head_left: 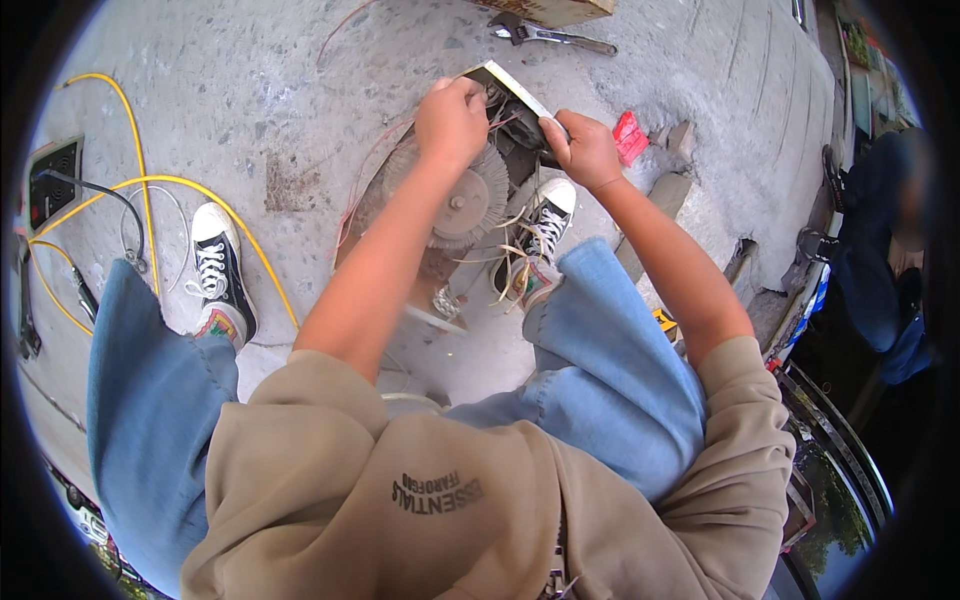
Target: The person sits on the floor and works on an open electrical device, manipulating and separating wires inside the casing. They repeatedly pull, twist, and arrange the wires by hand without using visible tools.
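Between my feet on the concrete sits an opened machine with a round, finned grey wheel (465,200) and loose thin wires. A metal panel (520,90) with a pale edge stands tilted at its far side, dark parts and wires behind it. My right hand (582,150) grips the panel's right end, thumb on the edge. My left hand (450,125) is closed at the panel's left end, above the wheel; its fingers are bent toward the wires, and what they pinch is hidden. My left forearm covers part of the machine. Pale stripped strands (515,250) lie by my right shoe.
An adjustable wrench (555,36) lies beyond the machine, near a rusty metal box (550,10). A red wrapper (629,138) and broken concrete pieces (680,138) are to the right. Yellow hose (225,205) and a dark-panelled box (55,185) lie left. Another person (875,250) is at far right.
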A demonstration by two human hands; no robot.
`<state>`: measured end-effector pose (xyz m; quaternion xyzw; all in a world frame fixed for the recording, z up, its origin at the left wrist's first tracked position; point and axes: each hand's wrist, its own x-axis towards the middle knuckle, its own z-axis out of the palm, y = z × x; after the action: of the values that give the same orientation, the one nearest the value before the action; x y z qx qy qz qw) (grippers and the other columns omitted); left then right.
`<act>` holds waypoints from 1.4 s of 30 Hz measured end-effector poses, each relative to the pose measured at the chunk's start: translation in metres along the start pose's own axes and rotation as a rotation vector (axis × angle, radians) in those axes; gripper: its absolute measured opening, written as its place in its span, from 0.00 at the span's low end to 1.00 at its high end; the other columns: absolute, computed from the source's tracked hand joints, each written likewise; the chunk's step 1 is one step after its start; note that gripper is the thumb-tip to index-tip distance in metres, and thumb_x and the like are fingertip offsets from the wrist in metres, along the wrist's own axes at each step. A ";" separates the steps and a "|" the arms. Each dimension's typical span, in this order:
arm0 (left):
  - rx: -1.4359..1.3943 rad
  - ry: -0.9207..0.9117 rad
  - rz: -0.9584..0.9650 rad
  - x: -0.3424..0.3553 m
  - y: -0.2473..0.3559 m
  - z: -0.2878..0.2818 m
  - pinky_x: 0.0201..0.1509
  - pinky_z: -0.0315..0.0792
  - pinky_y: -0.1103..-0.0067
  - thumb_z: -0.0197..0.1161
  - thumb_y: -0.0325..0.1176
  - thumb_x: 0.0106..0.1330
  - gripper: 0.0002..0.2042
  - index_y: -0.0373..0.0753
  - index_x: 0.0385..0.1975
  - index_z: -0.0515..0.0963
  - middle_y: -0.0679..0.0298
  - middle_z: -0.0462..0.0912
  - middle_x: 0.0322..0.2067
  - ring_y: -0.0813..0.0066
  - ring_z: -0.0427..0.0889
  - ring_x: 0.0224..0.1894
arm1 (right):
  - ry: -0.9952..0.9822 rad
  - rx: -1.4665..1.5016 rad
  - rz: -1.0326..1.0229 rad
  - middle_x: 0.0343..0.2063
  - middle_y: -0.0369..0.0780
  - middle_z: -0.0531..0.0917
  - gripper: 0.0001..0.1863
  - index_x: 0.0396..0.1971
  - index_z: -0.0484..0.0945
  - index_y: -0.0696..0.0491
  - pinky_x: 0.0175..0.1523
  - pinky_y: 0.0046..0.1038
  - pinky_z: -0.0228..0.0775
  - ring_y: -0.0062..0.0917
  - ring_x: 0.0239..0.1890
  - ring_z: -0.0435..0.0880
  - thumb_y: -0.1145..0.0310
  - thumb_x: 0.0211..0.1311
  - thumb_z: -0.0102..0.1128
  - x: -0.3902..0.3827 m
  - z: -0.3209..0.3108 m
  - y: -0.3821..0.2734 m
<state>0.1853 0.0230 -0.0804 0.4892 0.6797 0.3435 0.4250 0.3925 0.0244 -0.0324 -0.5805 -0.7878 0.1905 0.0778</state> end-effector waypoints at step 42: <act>0.405 -0.006 0.076 0.002 0.009 -0.004 0.41 0.72 0.68 0.59 0.35 0.62 0.08 0.39 0.33 0.80 0.59 0.79 0.35 0.57 0.80 0.38 | -0.035 0.058 0.062 0.17 0.47 0.76 0.22 0.22 0.75 0.54 0.28 0.37 0.68 0.43 0.21 0.76 0.49 0.61 0.59 -0.001 -0.002 0.002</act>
<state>0.1843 0.0272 -0.0717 0.5913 0.7145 0.2141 0.3067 0.3954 0.0243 -0.0317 -0.5987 -0.7648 0.2258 0.0746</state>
